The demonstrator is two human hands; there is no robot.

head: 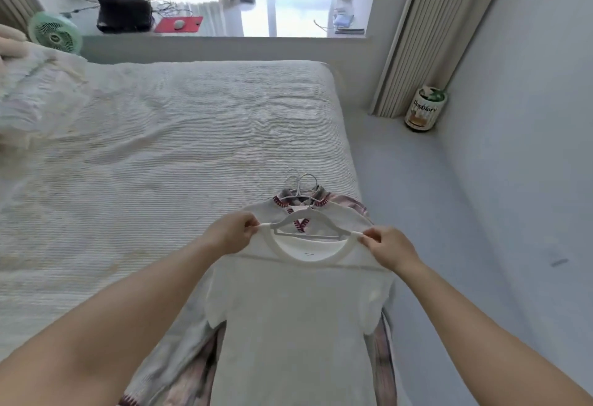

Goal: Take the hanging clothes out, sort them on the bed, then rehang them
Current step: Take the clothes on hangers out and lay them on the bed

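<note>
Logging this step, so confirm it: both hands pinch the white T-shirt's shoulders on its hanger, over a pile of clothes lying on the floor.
Not the floor. The head view shows the left hand and right hand pinching the white T-shirt shoulders on its hanger, over a pile of clothes lying on the bed.

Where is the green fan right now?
In the head view, the green fan stands at the far left, beside the bed, just left of the black bag on the window ledge.
</note>
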